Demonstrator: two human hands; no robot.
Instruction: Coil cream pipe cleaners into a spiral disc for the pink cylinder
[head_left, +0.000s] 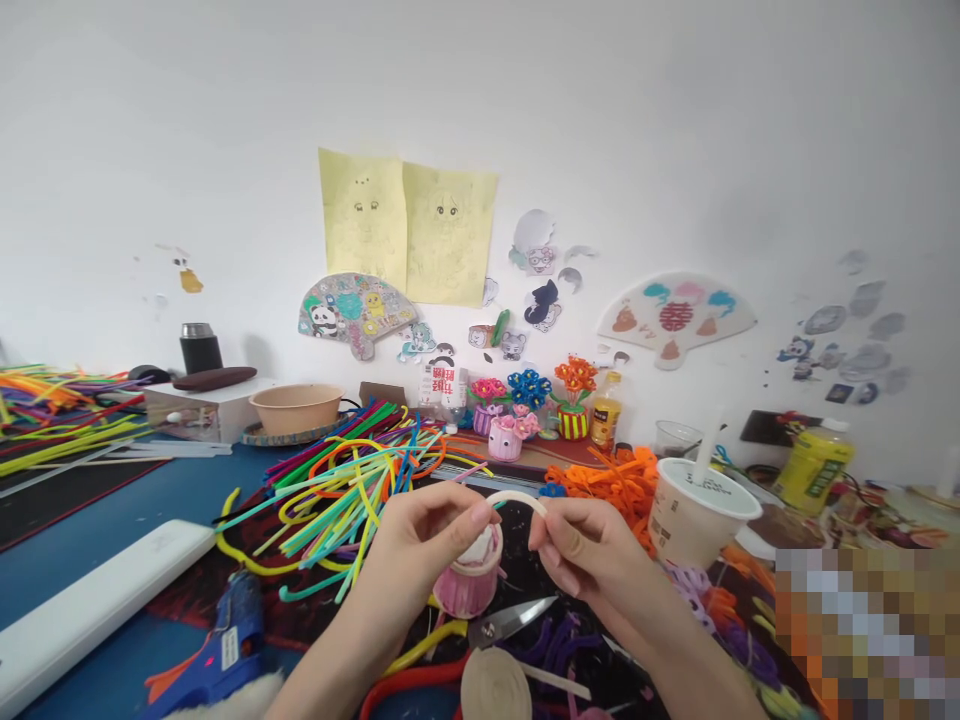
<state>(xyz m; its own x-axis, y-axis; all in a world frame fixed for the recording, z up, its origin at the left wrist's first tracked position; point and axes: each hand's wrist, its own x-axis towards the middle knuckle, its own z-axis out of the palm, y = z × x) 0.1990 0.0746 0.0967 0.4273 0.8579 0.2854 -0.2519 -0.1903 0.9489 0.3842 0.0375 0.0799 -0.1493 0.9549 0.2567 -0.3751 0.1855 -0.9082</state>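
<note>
A cream-white strip (pixel 517 495) arches between my two hands. My left hand (pixel 431 530) pinches its left end between thumb and fingers, and my right hand (pixel 585 540) pinches the other end. Just below my left fingers stands a small pink ribbed pot (pixel 466 592) with a pale rim; whether my left hand touches it is unclear. Scissors (pixel 514 622) lie under the hands with their blades pointing right. Nearer to me is a beige coil of flat strip (pixel 495 685) with a loose end running right.
A blue glue gun (pixel 217 660) lies at the lower left beside a long white device (pixel 105 600). Colourful pipe cleaners (pixel 352 500) spread behind my left hand. A lidded paper cup (pixel 697 515) stands at the right. Small flower pots (pixel 506 437) line the wall.
</note>
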